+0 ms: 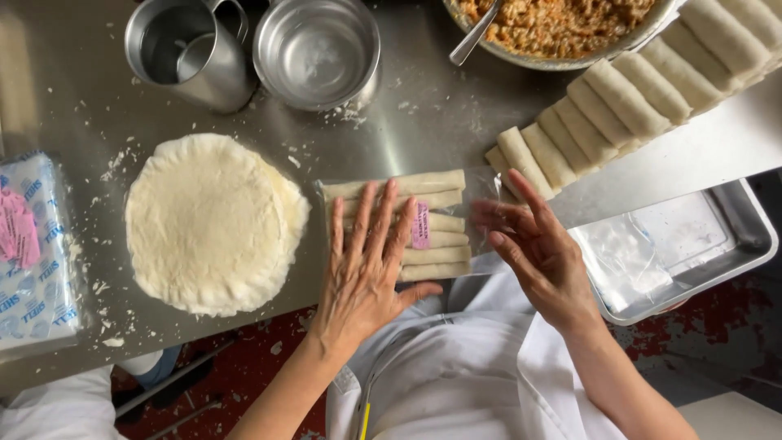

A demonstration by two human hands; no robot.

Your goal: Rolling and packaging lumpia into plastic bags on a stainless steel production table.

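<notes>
A clear plastic bag of several pale spring rolls [436,224], with a small pink label inside, lies on the steel table [423,134] near its front edge. My left hand [362,265] presses flat on the bag's left half, fingers spread. At the bag's open right end my right hand [533,244] hovers, fingers apart, touching the loose plastic. A round stack of white wrappers [212,224] lies to the left of the bag.
A row of rolled spring rolls [631,102] runs along the back right. Behind it is a bowl of filling [562,28] with a spoon, a steel mug [191,49] and an empty steel bowl [318,49]. A tray [749,220] holds plastic bags at right; a printed packet [37,253] lies at left.
</notes>
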